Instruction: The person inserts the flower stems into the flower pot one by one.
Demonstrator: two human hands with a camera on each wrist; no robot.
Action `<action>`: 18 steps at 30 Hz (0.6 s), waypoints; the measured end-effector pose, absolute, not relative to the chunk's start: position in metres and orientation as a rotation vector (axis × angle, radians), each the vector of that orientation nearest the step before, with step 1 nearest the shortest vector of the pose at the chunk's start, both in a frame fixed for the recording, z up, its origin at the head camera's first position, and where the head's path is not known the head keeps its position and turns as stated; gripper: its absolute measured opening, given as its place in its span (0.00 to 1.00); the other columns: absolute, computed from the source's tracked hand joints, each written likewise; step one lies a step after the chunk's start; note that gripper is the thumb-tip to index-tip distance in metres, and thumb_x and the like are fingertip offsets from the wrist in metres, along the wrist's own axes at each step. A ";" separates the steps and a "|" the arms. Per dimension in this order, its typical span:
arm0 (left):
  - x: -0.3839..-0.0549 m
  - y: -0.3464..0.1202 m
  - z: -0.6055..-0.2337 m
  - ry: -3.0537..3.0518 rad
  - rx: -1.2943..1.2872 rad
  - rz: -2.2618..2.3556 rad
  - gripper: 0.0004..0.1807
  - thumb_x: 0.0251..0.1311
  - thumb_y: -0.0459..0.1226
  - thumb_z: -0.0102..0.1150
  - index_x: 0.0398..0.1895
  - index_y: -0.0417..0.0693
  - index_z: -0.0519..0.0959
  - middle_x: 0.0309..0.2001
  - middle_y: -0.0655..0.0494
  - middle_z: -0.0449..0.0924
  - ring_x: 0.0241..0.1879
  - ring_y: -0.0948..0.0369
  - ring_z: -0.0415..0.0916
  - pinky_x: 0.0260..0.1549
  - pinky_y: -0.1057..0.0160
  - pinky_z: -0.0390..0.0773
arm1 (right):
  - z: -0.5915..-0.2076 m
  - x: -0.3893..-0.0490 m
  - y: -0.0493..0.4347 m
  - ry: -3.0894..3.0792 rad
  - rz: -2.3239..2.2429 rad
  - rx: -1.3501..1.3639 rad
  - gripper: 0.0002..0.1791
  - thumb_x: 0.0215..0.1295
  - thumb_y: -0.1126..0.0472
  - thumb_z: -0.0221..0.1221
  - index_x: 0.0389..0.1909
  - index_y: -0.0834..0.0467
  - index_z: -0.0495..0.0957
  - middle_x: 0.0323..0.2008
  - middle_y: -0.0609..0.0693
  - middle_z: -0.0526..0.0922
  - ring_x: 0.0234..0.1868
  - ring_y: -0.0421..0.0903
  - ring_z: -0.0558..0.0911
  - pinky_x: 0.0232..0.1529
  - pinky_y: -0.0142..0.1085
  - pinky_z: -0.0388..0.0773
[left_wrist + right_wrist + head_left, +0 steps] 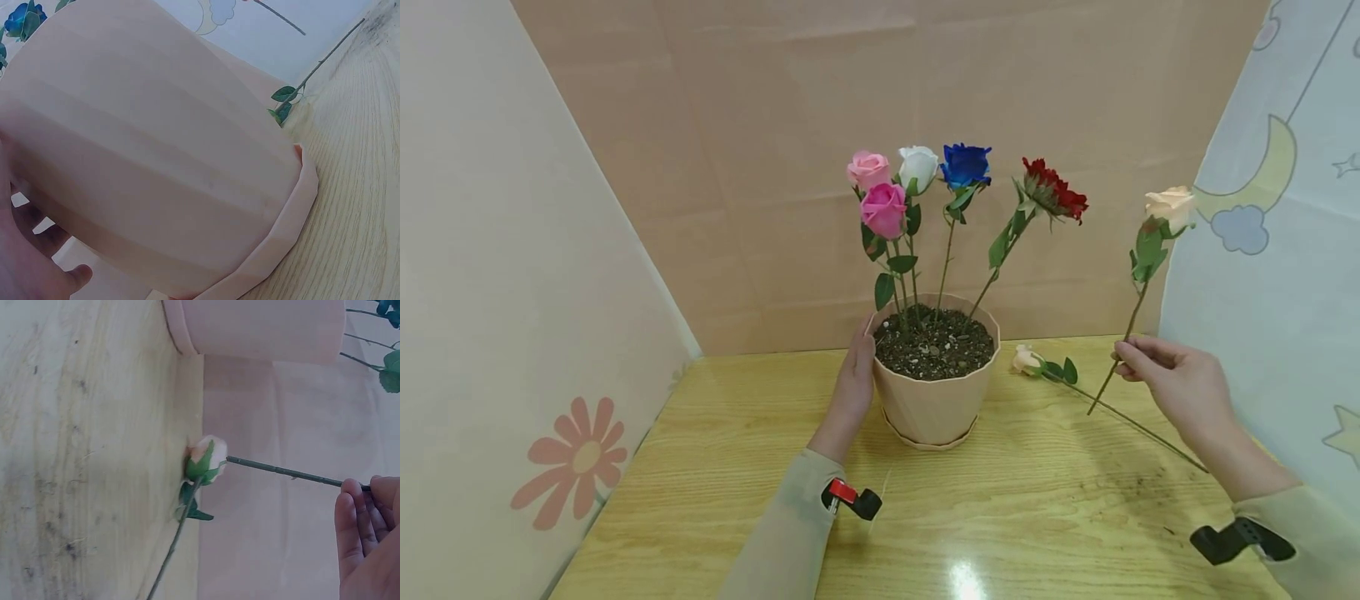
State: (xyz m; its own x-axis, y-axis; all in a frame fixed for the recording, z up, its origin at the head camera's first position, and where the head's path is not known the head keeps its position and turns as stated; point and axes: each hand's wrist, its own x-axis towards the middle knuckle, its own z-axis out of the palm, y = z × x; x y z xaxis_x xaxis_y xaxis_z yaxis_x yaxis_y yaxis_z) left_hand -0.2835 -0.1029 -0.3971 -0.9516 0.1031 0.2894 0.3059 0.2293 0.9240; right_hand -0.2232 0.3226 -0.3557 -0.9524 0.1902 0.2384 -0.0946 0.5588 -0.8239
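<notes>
In the head view my left hand [853, 367] rests against the left side of a pale peach flowerpot [928, 408], which stands on a matching saucer [932, 445]. Dark soil [936, 350] fills the pot. Out of it stand a light pink rose [869, 169], a deeper pink rose [883, 210], a white rose [919, 167], a blue rose [966, 165] and a leaning dark red flower [1054, 192]. My right hand [1183, 383] pinches the stem of a cream rose [1168, 208], bloom up and stem end above the table.
Another cream rose [1027, 360] lies on the wooden table [760, 500] right of the pot, its stem [1150, 435] running toward the front right. Specks of soil [1138, 487] are scattered near my right forearm. Patterned panels flank both sides, and a tan backdrop [737, 167] stands behind.
</notes>
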 end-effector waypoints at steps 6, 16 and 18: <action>-0.285 -0.103 -0.398 -2.312 -0.406 -1.808 0.27 0.80 0.58 0.27 0.79 0.80 0.49 0.79 0.64 0.48 0.77 0.55 0.46 0.72 0.42 0.50 | -0.339 -0.220 0.313 -2.457 1.320 -0.033 0.29 0.68 0.39 0.61 0.56 0.58 0.83 0.37 0.48 0.90 0.36 0.34 0.85 0.40 0.16 0.70; -0.286 -0.103 -0.397 -2.332 -0.399 -1.768 0.27 0.81 0.55 0.26 0.80 0.75 0.48 0.80 0.59 0.49 0.77 0.53 0.47 0.72 0.41 0.50 | -0.306 -0.210 0.286 -2.378 1.368 0.035 0.27 0.67 0.43 0.64 0.57 0.59 0.82 0.37 0.46 0.90 0.36 0.35 0.86 0.42 0.17 0.71; -0.286 -0.103 -0.397 -2.331 -0.401 -1.767 0.27 0.81 0.55 0.26 0.80 0.74 0.48 0.80 0.57 0.48 0.77 0.53 0.47 0.72 0.41 0.50 | -0.299 -0.210 0.281 -2.349 1.377 0.060 0.25 0.67 0.45 0.65 0.56 0.59 0.83 0.37 0.46 0.90 0.36 0.35 0.86 0.42 0.17 0.71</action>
State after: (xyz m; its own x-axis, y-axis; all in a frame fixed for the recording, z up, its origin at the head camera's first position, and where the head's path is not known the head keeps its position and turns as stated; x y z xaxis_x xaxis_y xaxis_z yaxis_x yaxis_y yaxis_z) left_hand -0.2860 -0.1031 -0.3974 -0.9454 0.1000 0.3101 0.3255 0.2533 0.9110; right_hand -0.2100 0.2812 -0.2992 -0.9128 0.1692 0.3716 -0.2418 0.5096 -0.8258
